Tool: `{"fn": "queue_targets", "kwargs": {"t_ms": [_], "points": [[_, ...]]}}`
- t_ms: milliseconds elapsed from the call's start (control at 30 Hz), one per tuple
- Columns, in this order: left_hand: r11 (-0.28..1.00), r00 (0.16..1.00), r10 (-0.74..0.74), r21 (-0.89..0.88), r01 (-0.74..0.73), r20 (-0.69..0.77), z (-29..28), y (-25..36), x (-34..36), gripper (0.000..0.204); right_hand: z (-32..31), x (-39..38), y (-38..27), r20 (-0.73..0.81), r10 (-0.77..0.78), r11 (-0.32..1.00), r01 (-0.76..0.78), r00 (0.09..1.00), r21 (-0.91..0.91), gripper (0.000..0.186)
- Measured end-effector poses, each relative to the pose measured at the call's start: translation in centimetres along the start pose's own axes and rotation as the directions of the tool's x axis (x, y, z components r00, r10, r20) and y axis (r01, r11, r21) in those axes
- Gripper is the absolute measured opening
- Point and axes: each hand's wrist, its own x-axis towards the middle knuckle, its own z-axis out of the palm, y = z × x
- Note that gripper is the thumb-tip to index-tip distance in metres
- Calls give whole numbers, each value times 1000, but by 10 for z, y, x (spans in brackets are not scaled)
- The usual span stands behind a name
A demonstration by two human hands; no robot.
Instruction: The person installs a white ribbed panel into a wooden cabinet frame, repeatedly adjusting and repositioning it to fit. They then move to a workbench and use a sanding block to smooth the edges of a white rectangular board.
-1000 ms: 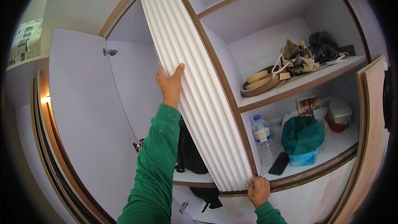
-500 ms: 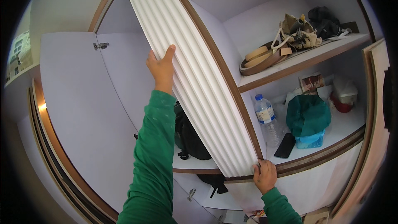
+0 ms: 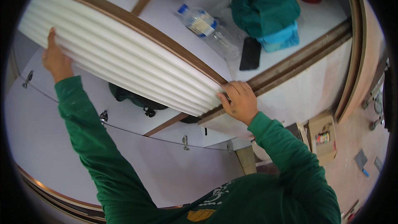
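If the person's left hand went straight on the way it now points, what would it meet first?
Probably the long, white, ribbed panel, which the left hand partly overlaps in view. Depth is unclear there, so it might instead pass behind the panel.

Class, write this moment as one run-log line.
left hand: at white ribbed panel, long edge | right hand: at panel's lower end | black phone: beside blue tub

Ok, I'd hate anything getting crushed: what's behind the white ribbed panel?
Part of a dark bag and a white shelf show below the ribbed panel; whatever else lies behind it is covered.
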Motion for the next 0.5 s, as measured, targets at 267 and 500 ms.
{"fn": "queue_targets", "kwargs": {"t_ms": [267, 500], "points": [[984, 1000, -23, 176, 25, -17, 12, 9, -17, 71, 3, -3, 12, -32, -19, 1000, 18, 999, -16, 23], [966, 997, 36, 255, -52, 65, 11, 15, -40, 69, -5, 0, 10, 99, 74, 995, -80, 992, 63, 26]]}}
